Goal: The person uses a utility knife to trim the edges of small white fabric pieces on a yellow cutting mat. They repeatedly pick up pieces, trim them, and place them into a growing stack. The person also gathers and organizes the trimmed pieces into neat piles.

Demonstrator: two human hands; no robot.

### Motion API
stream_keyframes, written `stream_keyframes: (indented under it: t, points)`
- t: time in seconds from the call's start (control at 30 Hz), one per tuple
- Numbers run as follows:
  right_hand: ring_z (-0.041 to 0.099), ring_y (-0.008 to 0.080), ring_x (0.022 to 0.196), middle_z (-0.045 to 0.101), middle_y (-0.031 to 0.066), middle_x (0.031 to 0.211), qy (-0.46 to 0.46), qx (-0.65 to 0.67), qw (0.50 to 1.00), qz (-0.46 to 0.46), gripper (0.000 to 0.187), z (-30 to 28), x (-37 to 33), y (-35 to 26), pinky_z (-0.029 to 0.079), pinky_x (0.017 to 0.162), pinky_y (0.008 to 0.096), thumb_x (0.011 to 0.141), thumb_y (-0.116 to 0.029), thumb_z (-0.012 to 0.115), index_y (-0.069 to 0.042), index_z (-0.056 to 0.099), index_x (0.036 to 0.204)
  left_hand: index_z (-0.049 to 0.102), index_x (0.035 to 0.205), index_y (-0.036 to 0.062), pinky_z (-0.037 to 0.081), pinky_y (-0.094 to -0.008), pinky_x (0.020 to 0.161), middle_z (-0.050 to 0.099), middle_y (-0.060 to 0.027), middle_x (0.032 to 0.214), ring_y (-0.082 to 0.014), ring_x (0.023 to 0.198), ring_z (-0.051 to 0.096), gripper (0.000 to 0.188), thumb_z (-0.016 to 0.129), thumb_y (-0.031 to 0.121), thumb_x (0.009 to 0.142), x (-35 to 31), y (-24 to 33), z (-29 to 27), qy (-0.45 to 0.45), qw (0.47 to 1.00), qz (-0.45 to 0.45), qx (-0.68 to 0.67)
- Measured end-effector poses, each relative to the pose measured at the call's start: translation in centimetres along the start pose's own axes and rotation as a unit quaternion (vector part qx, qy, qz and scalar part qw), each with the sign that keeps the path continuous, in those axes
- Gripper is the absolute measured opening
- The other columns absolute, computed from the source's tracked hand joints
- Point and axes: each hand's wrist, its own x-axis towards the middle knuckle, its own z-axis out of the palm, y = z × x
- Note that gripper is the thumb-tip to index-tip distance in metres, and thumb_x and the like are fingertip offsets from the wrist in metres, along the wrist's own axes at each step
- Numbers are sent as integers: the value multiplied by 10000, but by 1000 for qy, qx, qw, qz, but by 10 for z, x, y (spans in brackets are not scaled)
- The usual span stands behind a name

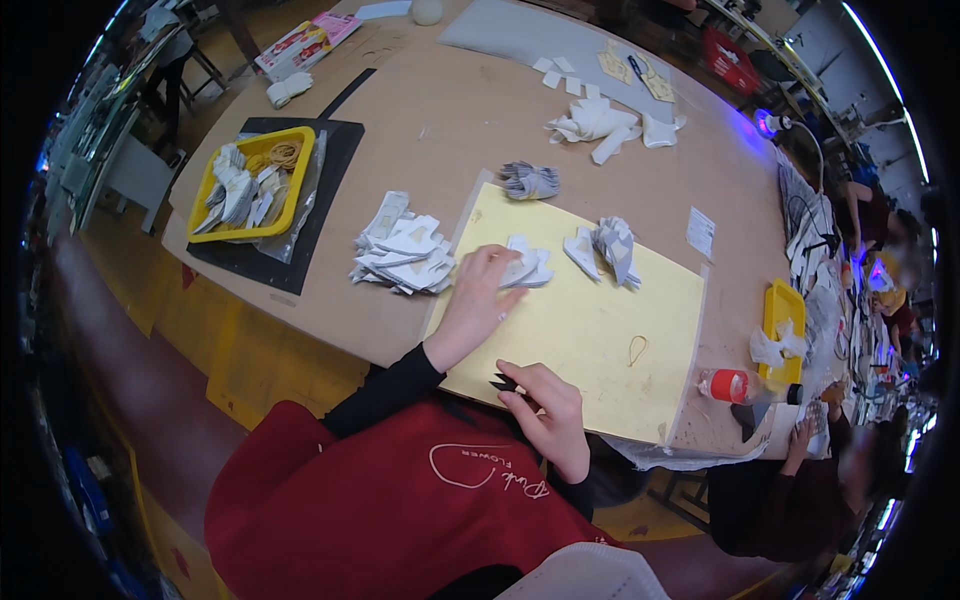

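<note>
My left hand (pixel 483 298) lies over the left edge of a small stack of white cut pieces (pixel 530 266), its thumb and fingers apart. A larger loose heap of white cut pieces (pixel 402 252) is just left of it. Near the table's front edge, my right hand (pixel 548 410) is closed around a small black tool with pointed tips (pixel 503 383); most of the tool is hidden in the palm. Under the stack lies a pale yellow board (pixel 580 340). Toward its far side sit a grey bundle (pixel 529 181) and a grey-white bundle of pieces (pixel 615 250).
A rubber band (pixel 637 350) lies on the board. At left, a yellow basket (pixel 205 210) holds pieces and rubber bands on a black mat (pixel 335 160). To the right are a bottle with a red label (pixel 728 385) and a yellow tray (pixel 783 300). Another person (pixel 790 500) sits nearby.
</note>
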Motion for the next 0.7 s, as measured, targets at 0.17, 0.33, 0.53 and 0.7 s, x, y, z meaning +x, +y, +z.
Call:
stream_keyframes:
  t: [0.17, 0.33, 0.53, 0.7]
  points:
    - [566, 163, 597, 625, 96, 819, 17, 36, 999, 18, 347, 3, -9, 4, 440, 525, 274, 831, -14, 715, -18, 666, 1175, 599, 1161, 7, 503, -345, 737, 634, -110, 899, -248, 805, 620, 385, 721, 48, 799, 4, -19, -3, -49, 981, -173, -75]
    - [533, 121, 613, 632, 85, 840, 50, 47, 996, 58, 331, 6, -10, 4, 421, 527, 237, 835, 8, 696, -4, 674, 1165, 661, 1032, -34, 508, -283, 691, 667, -87, 833, -160, 733, 624, 235, 724, 57, 826, -5, -16, -12, -94, 964, -205, -139]
    - [534, 145, 584, 623, 101, 825, 179, -52, 982, 21, 336, 2, 6, 7, 397, 480, 262, 853, 6, 682, -4, 655, 1188, 673, 1038, -44, 498, -228, 777, 689, -42, 925, -73, 874, 620, 220, 716, 114, 891, -7, 35, -46, -180, 881, -246, -362]
    - [513, 145, 558, 620, 96, 812, 209, -70, 974, 47, 327, 3, 12, 2, 386, 471, 275, 863, 13, 668, -11, 654, 1189, 657, 1036, -48, 493, -216, 791, 672, -32, 946, -66, 883, 610, 166, 686, 40, 898, -8, 56, -62, -206, 842, -259, -427]
